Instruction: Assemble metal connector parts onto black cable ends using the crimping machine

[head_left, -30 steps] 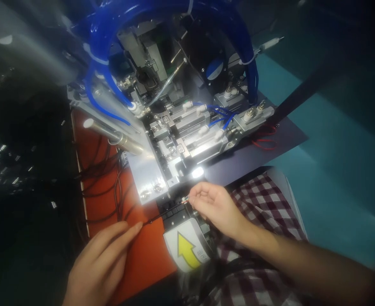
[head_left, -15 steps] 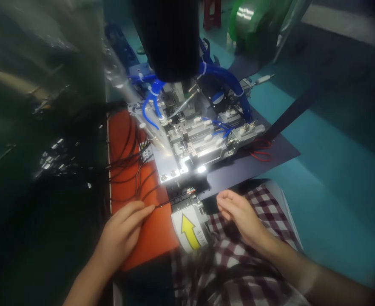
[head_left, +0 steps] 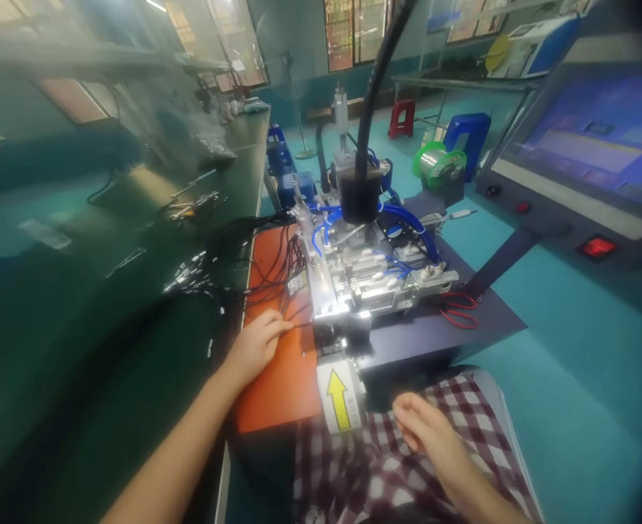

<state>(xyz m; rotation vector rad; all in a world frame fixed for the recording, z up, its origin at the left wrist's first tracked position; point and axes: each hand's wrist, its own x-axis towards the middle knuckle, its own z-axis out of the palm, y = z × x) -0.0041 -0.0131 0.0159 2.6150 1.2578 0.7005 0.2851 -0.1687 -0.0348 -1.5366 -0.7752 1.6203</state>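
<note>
My left hand (head_left: 255, 348) rests on the orange mat (head_left: 280, 378), its fingertips pinched on a thin black cable (head_left: 299, 325) that runs right into the slot at the front of the metal machine (head_left: 370, 280). My right hand (head_left: 427, 433) hovers over my checked lap (head_left: 463, 407), away from the machine, fingers loosely curled with nothing in them. A white plate with a yellow arrow (head_left: 340, 397) sits between my hands, just below the machine's slot.
A heap of black cables (head_left: 228, 262) lies left of the machine on the dark bench. Blue air hoses (head_left: 408, 222) and a thick black hose (head_left: 378, 80) rise from the machine. A console with a screen (head_left: 588, 138) stands at right. Red wires (head_left: 460, 309) lie on the dark baseplate.
The view has tilted up and back, showing the room. My right hand let go of the cable end and dropped back to my lap. My left hand kept hold of the cable.
</note>
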